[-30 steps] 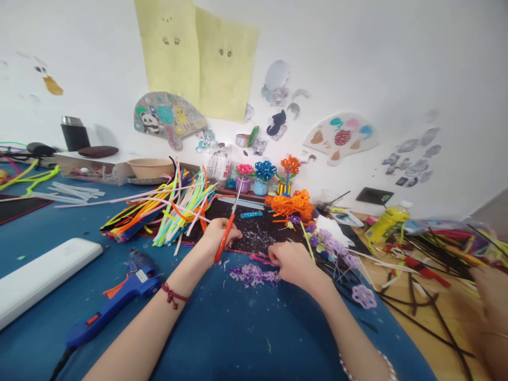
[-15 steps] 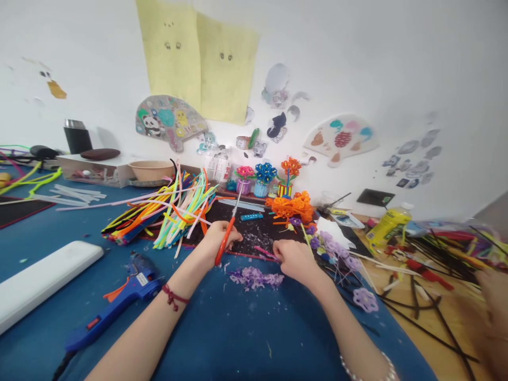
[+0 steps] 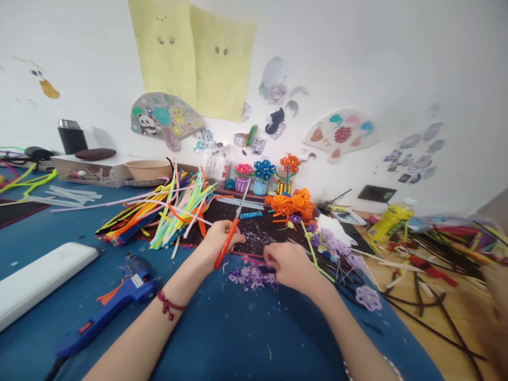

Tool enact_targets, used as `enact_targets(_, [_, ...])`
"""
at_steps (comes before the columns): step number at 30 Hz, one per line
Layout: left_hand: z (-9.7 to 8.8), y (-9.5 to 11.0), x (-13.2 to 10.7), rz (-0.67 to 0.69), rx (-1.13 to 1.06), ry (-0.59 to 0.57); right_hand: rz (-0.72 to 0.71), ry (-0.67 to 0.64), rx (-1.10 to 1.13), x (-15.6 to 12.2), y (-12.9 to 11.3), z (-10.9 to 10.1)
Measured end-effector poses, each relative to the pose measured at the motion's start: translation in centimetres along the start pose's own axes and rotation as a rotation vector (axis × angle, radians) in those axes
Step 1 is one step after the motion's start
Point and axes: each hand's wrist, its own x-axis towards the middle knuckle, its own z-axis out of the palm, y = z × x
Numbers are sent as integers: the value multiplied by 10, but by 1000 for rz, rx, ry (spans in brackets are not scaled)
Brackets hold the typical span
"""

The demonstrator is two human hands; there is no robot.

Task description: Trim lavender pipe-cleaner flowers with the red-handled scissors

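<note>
My left hand [image 3: 212, 244] is closed around scissors [image 3: 227, 244] with orange handles, their blades pointing up and away from me. My right hand [image 3: 289, 265] has its fingers pinched on a thin pink pipe cleaner [image 3: 254, 260], whose free end sticks out to the left. Just below it lies a heap of lilac and purple clippings [image 3: 250, 278], partly behind my right hand. A dark mat [image 3: 254, 235] sprinkled with small bits stretches beyond both hands.
A pile of colourful pipe cleaners [image 3: 178, 206] lies left, with a blue glue gun [image 3: 115, 301] nearer. Orange flowers [image 3: 291, 205] and lilac flowers [image 3: 337, 246] are to the right. A yellow bottle [image 3: 391, 219] stands farther right, near another person's blurred hand [image 3: 498, 286].
My right hand has moved left and slightly nearer, bringing the pink pipe cleaner over the clippings' edge. The scissors have shifted slightly in my left hand. The whole view has swung a little.
</note>
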Motion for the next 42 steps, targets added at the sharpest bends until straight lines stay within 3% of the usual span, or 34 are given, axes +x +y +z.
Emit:
enact_targets(9, [-3,-1,2,-4,0,15,172,136,22,5,28,9])
enact_targets(33, [-1,-1,1,-17,-3,-2,85,88,117,11,32,18])
enact_targets(42, [-2,-5,2,4,20,-19,48,30,158,5,24,10])
